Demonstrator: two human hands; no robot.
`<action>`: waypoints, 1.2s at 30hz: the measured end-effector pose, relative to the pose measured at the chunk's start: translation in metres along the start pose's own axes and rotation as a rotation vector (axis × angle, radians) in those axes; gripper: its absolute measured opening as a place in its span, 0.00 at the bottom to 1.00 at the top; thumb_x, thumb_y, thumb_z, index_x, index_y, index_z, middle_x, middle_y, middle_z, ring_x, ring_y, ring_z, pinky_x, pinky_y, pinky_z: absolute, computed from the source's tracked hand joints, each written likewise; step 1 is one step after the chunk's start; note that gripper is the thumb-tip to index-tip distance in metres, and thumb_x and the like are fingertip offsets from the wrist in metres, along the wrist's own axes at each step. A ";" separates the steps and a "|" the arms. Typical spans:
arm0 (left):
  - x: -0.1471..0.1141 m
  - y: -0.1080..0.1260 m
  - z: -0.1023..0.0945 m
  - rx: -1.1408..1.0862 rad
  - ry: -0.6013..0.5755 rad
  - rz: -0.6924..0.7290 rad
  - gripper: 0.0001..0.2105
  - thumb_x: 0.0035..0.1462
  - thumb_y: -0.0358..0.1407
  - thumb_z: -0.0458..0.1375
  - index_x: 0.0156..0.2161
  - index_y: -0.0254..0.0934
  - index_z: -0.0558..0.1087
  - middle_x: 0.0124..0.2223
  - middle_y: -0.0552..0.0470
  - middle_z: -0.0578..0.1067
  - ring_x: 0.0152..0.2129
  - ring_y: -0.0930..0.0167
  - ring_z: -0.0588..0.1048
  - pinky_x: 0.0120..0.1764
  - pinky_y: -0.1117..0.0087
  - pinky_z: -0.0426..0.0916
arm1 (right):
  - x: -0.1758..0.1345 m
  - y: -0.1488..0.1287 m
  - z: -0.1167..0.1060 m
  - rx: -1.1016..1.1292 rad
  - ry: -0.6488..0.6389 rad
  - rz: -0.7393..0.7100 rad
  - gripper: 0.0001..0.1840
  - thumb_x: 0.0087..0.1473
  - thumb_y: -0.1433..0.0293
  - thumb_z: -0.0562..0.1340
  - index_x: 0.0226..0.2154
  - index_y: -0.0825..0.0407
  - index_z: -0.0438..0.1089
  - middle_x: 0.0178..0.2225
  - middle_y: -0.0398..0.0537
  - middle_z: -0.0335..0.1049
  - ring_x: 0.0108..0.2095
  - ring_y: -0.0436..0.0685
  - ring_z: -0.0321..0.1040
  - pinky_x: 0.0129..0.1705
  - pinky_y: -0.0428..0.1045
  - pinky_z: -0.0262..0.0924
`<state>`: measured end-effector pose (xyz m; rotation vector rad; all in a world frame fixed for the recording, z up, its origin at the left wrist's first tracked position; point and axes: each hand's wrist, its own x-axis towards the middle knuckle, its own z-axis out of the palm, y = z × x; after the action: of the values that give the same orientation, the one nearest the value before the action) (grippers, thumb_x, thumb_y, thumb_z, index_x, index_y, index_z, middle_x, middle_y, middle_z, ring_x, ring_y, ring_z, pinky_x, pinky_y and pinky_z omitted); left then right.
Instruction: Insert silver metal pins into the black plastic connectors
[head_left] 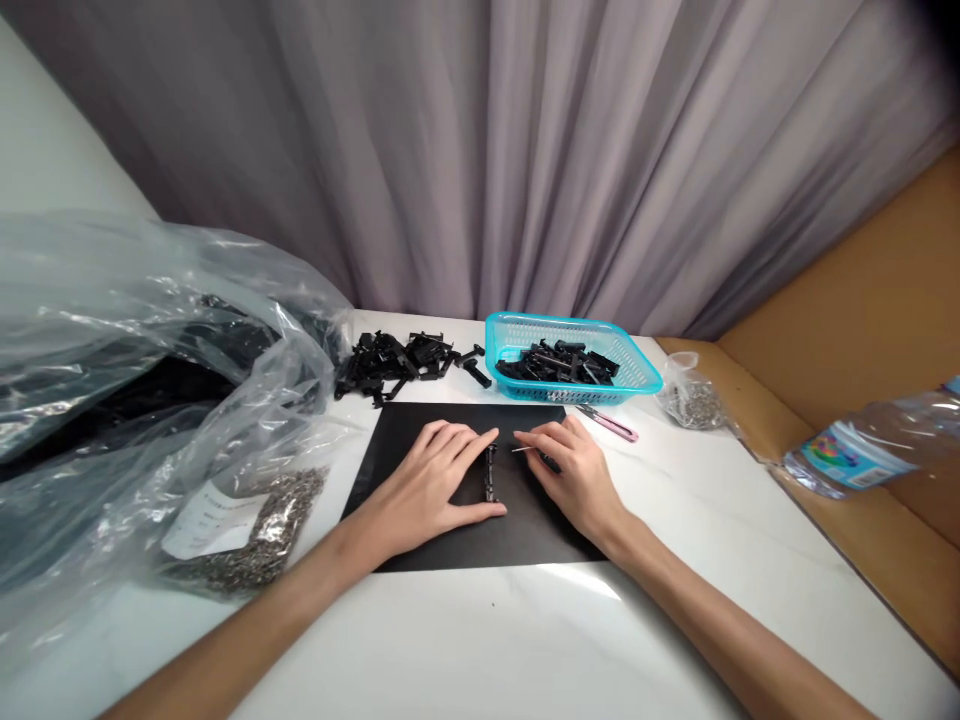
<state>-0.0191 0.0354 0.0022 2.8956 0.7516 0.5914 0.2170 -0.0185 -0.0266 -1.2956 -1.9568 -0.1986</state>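
My left hand (442,475) rests over a black mat (450,556), its thumb and index finger at the two ends of a narrow black plastic part (490,474). That part lies lengthwise away from me on the mat. To its right, my right hand (568,470) pinches a thin silvery metal pin (520,449), which points left toward the part with a small gap between them. The curled fingers of the right hand hide the other end of the pin.
Behind the mat lie a pile of black plastic parts (397,362) and a blue basket (651,380) of similar parts. A pink-handled tool (616,427), a bag of small metal pieces (694,400) and a bottle (847,455) stand right. Plastic bags (281,510) crowd the left.
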 end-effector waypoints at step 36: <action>0.003 0.007 0.003 -0.240 0.027 -0.101 0.31 0.51 0.59 0.67 0.52 0.40 0.72 0.51 0.45 0.75 0.54 0.55 0.67 0.57 0.50 0.67 | 0.014 -0.020 -0.006 0.753 -0.081 0.492 0.04 0.58 0.67 0.68 0.35 0.49 0.80 0.35 0.44 0.80 0.34 0.54 0.73 0.36 0.48 0.64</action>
<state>-0.0122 0.0305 0.0014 2.6196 0.7671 0.6605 0.2008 -0.0213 -0.0078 -1.2071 -1.4714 0.7681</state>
